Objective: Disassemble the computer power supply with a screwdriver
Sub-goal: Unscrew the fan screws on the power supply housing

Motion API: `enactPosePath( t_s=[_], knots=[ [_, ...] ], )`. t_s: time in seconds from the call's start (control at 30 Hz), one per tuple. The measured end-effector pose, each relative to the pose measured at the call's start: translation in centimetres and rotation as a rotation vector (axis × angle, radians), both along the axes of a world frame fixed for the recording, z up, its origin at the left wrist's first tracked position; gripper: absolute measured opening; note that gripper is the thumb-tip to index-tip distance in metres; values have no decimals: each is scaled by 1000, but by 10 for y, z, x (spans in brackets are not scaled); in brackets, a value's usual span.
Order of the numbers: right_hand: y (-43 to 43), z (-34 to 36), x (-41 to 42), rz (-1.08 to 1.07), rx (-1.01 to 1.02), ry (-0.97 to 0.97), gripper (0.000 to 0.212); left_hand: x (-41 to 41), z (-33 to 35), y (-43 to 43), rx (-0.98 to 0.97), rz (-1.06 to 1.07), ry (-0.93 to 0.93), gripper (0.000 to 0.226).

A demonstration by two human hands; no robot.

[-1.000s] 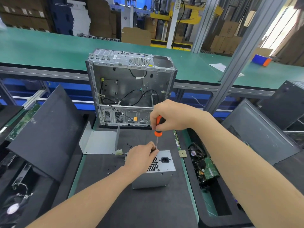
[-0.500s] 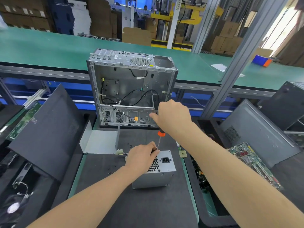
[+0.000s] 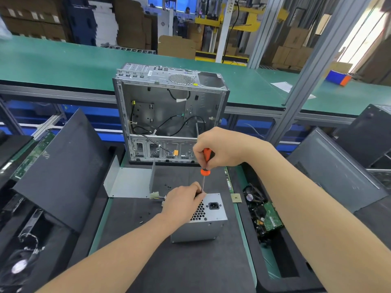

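Note:
The grey metal power supply [image 3: 209,220] sits on the dark mat, its socket and honeycomb vent facing up. My left hand [image 3: 182,203] lies over its top left corner, fingers curled round the screwdriver's shaft near the tip. My right hand [image 3: 222,148] grips the orange and black handle of the screwdriver [image 3: 204,166], which stands nearly upright on the top edge of the power supply. The screw under the tip is hidden by my left fingers.
An open, empty computer case [image 3: 169,115] stands behind the mat. A bent metal cover [image 3: 129,182] lies to the left, with loose black screws [image 3: 146,216] on the mat. Dark side panels [image 3: 61,172] lean on both sides. A bin at the right holds circuit boards [image 3: 266,216].
My right hand turned on the handle: half a second ago it covered the grip from above with the wrist swung left, and now the orange handle shows again. My left hand and the power supply stayed put.

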State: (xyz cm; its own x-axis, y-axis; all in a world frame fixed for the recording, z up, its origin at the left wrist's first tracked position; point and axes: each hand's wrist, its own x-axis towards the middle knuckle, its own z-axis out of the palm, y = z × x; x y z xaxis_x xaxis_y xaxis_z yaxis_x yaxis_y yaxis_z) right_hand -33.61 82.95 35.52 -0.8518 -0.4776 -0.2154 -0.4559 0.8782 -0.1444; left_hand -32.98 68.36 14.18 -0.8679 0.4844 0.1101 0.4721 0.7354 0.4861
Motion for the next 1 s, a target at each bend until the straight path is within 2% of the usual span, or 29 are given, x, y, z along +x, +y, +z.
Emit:
enactPosePath(
  t_s=[0.1,0.2,0.23,0.3,0.37,0.57,0.7,0.77,0.87,0.93,1.0],
  knots=[
    [-5,-7,4,-61,-29,85,9,0,1,0,-9,-5,5,24],
    [-18,-25,8,-333,107,391,56,0,2,0,-25,-9,11,24],
    [-25,-29,10,-418,171,492,62,-1,1,0,-28,-9,15,24],
    [-32,-35,11,-551,224,550,64,0,1,0,-28,-9,20,24],
    [-32,-37,10,-570,238,484,59,-1,0,0,-23,-8,14,24],
    [-22,-23,8,-293,80,253,15,-1,-1,0,-5,-3,-3,24],
    [-10,-8,7,-86,10,93,8,-1,-2,0,-19,1,2,24],
    [-5,-3,6,-36,18,41,17,-1,-2,0,-21,5,0,24],
    [-3,0,7,-5,-3,15,27,-1,-1,0,-28,-2,6,24],
    [-4,-1,9,10,-25,5,24,-1,-1,1,-32,-3,12,24],
    [-9,-6,12,-64,-25,72,15,-1,0,1,-29,-4,13,25]
  ],
)
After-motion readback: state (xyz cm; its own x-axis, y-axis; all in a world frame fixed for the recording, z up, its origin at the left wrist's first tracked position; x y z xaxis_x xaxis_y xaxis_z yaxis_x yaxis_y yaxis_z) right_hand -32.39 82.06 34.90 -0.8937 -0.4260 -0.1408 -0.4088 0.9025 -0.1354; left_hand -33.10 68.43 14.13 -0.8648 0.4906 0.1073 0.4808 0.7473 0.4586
